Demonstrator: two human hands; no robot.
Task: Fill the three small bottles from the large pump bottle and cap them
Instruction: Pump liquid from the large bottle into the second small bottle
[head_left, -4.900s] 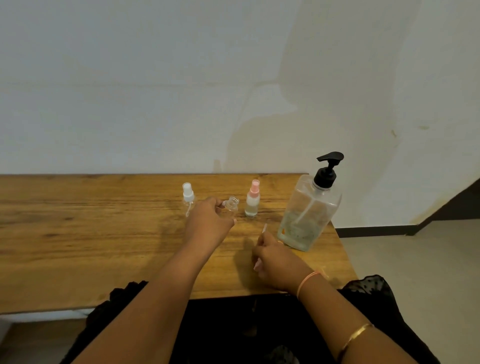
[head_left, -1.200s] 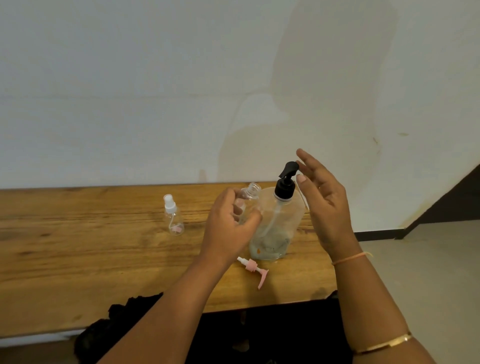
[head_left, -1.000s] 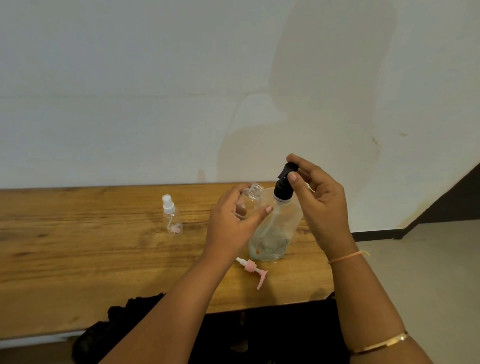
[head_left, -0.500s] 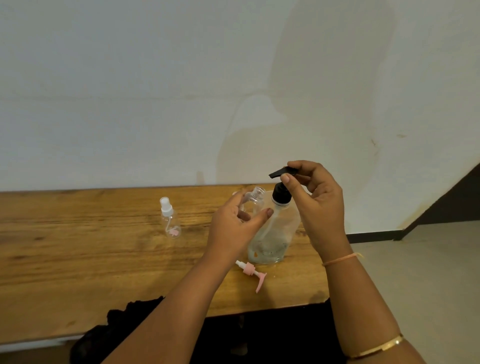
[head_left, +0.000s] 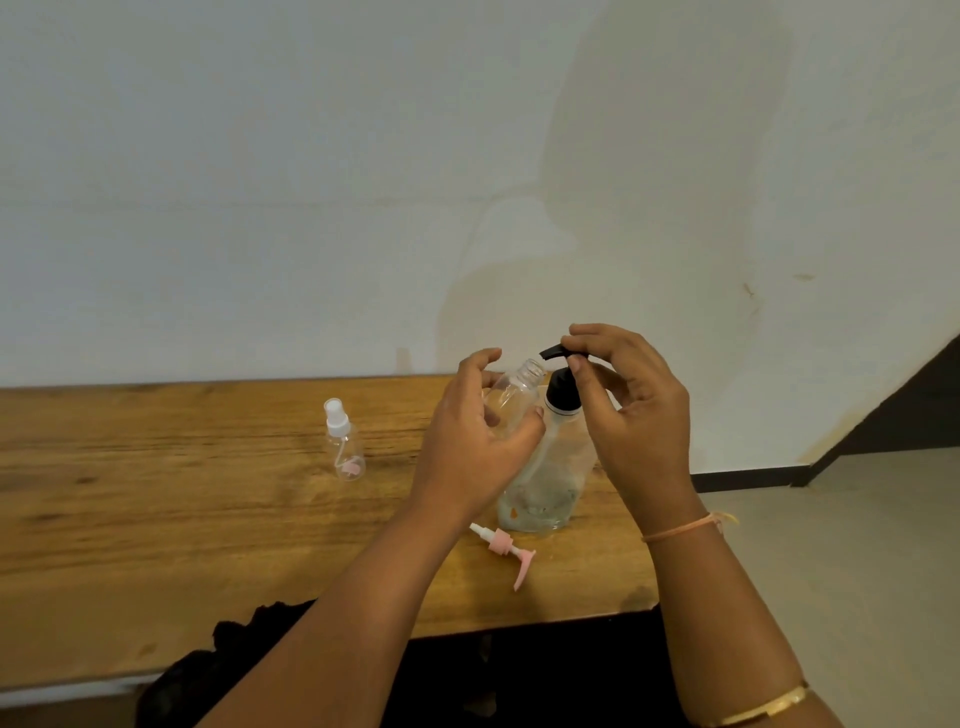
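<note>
My left hand (head_left: 475, 447) grips a small clear uncapped bottle (head_left: 514, 395), tilted with its open mouth just under the spout of the black pump head (head_left: 563, 387). The large clear pump bottle (head_left: 550, 478) stands on the wooden table (head_left: 156, 519) behind my left hand. My right hand (head_left: 631, 415) curls its fingers over the top of the pump head. A pink spray cap (head_left: 506, 548) with its dip tube lies on the table in front of the large bottle. A second small bottle (head_left: 343, 441) with a white spray cap stands to the left. The third small bottle is hidden.
The table's right end (head_left: 644, 597) lies close to the large bottle, with bare floor (head_left: 831, 571) beyond it. A white wall (head_left: 363, 182) rises right behind the table. Black cloth (head_left: 228, 654) shows below the front edge.
My right hand closed over the pump head and turned its spout toward the small bottle. My left hand brought the bottle's mouth up under the spout. Earlier, the pink cap was set down.
</note>
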